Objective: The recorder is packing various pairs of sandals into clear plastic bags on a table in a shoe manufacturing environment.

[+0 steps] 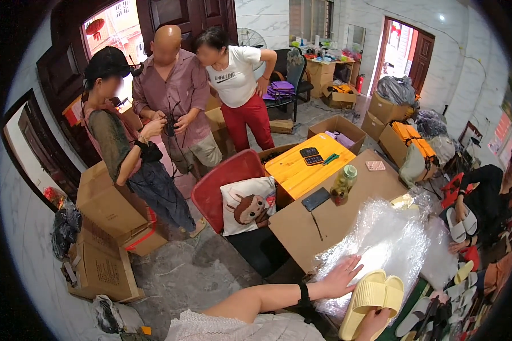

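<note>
Brown cartons (105,204) along left wall

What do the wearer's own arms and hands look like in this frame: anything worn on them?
Both hands are bare, no gloves or rings visible. The left hand has a black band around the wrist, and the forearm is uncovered up to a white, textured short sleeve. Only part of the right hand shows at the lower edge; nothing worn is visible on it.

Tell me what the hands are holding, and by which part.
The right hand holds yellow slippers from below, at the near end. The left hand holds nothing; it lies flat on clear plastic bags.
</note>
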Tool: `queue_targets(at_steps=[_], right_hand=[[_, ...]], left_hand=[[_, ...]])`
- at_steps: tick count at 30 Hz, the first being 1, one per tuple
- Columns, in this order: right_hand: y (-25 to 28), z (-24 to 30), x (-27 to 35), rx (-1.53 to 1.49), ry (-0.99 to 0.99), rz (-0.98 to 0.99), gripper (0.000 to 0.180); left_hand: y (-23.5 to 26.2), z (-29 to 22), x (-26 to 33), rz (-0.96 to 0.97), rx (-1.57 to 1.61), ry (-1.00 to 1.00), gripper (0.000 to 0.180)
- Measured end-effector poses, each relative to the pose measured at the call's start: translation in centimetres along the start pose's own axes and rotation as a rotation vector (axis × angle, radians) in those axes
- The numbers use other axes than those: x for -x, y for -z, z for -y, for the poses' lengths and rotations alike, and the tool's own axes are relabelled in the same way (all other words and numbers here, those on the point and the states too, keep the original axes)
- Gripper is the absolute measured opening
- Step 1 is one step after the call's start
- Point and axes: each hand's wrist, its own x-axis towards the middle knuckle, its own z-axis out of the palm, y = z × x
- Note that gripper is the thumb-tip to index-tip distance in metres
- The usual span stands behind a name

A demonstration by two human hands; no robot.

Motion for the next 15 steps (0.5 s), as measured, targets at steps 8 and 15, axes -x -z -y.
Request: queue_targets(at_steps=[8,15], right_hand=[[-4.0,-4.7,-1.3,-0.139,0.216,-0.238,0.023],[-2.9,-4.5,-0.9,-0.161,0.096,-0.101,0.026]], left_hand=[[-0.1,0.0,-0.1,-0.04,0.008,-0.028,0.073],[-0.7,0.1,-0.1,-0.028,-0.024,-0.023,0.074]])
